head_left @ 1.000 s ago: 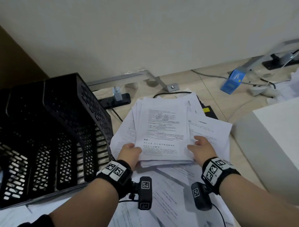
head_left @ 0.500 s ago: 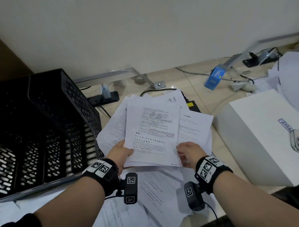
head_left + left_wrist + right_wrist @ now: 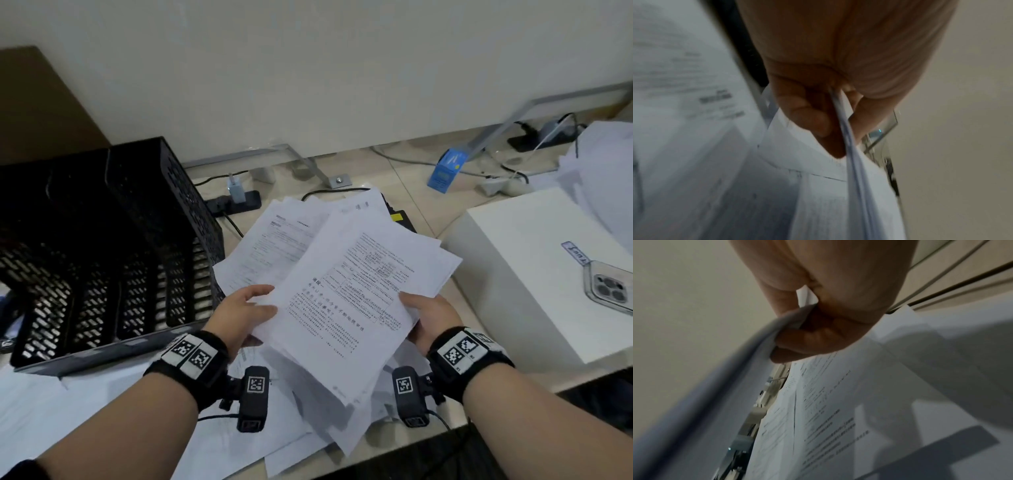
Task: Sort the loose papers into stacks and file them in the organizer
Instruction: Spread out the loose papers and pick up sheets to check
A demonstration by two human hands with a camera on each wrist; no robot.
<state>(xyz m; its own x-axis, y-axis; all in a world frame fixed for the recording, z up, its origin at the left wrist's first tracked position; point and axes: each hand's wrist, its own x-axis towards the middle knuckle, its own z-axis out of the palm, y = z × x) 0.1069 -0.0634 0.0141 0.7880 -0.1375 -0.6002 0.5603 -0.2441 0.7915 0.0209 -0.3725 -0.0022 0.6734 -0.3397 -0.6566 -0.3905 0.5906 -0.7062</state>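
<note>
Against a pale wall, both hands, left hand [image 3: 241, 313] and right hand [image 3: 430, 317], grip a raised stack of papers [image 3: 346, 308] beside the black organizer [image 3: 113, 246], apparently gathering; next it likely needs squaring and slotting.

We note organizer [image 3: 102, 246] left, box [image 3: 534, 274] right with phone [image 3: 611, 286] on it, loose papers [image 3: 274, 236] between, power strip [image 3: 236, 202] behind.

hands [image 3: 335, 318]: 2 | organizer [image 3: 102, 246]: 1 | phone [image 3: 609, 286]: 1 | white box [image 3: 534, 274]: 1
</note>
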